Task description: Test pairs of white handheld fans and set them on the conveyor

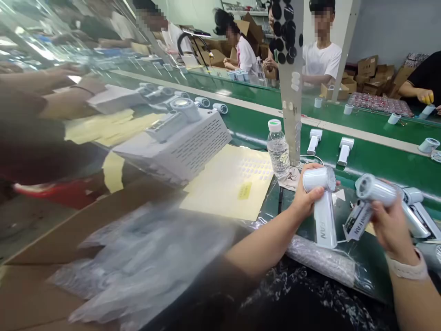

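My left hand point(307, 196) grips a white handheld fan point(324, 207) around its round head, with the handle pointing down and the word FAN printed on it. My right hand point(389, 227) holds a second white fan point(374, 193), tilted, with its head up and left. A dark-edged printed part point(358, 220) shows below that fan's head, and I cannot tell what it is. Another white fan point(415, 214) lies on its side just past my right hand. A clear plastic sheet point(322, 259) lies under my forearms.
A green conveyor belt point(365, 161) carries white fan parts point(345, 150). Nearby are a vented white metal box point(182, 147), a yellow sticker sheet point(229, 184), a water bottle point(278, 149) and clear plastic bags point(138, 262). Co-workers' arms point(415, 92) reach in across the belt.
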Tool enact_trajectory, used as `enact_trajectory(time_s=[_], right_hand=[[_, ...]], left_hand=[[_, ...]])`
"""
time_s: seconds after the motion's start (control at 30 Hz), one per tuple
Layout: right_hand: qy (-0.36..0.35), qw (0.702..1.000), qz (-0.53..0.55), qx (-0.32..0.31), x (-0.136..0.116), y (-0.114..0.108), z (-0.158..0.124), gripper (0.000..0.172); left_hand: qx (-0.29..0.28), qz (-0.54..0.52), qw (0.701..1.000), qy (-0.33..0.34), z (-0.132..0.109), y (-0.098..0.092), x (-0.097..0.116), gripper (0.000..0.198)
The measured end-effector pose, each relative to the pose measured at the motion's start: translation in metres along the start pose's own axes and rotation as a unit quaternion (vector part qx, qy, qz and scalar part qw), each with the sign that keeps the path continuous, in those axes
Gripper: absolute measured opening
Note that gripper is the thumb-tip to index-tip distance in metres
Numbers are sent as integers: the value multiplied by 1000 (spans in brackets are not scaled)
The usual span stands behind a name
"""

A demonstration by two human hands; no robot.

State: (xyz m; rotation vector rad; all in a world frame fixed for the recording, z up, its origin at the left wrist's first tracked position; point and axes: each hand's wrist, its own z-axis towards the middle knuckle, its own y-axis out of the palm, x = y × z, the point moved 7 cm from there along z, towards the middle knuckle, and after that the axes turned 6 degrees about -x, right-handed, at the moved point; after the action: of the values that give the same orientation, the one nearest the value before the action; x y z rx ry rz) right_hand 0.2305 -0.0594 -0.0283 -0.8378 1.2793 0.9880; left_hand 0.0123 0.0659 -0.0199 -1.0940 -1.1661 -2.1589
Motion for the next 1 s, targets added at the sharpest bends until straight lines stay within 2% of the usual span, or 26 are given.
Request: enact_trajectory(time_s=[0.07,0.1,0.17,0.23,0.27,0.3,0.37,0.43,0.5,0.6,0.73,0.83,0.9,1.0], right_hand=[[74,995,44,-47,24,36,-2,99],[84,991,54,-84,31,52,-6,100],[69,983,49,-162,35,72,-15,104],[73,978,36,-191,36,70,-19,103],[95,976,41,-193,37,64,-19,98],[124,971,56,-195,37,57,-18,93],[163,959,121,-198,30,44,-14,82],[156,946,200,-203,12,39,-10,79],[116,932,273,-208,-10,40,-6,88],[77,902,363,-222,-33,51,-7,101],[76,870,431,-228,-36,58,-8,93],[83,851,463,-232,-35,56,-6,95],[75,851,456,-250,-40,56,-6,98],[52,877,393,-270,-49,56,-9,103]], left_hand=[[9,93,994,61,-7,-1,-7,94],[0,153,984,93,-10,2,-7,91],[-55,257,955,136,-14,14,-6,87],[-119,275,943,142,-13,26,-5,92],[-130,247,952,125,-10,27,-5,95],[-122,200,967,98,-5,26,-5,97],[-64,107,992,25,3,17,-9,93],[-3,72,997,-40,7,8,-16,84],[16,86,993,-81,9,4,-22,74],[-6,134,984,-117,10,3,-29,54],[-48,246,963,-96,12,4,-29,50],[-64,295,950,-77,15,2,-28,49],[-66,311,944,-86,16,-1,-29,46],[-73,321,938,-110,17,-3,-34,40]])
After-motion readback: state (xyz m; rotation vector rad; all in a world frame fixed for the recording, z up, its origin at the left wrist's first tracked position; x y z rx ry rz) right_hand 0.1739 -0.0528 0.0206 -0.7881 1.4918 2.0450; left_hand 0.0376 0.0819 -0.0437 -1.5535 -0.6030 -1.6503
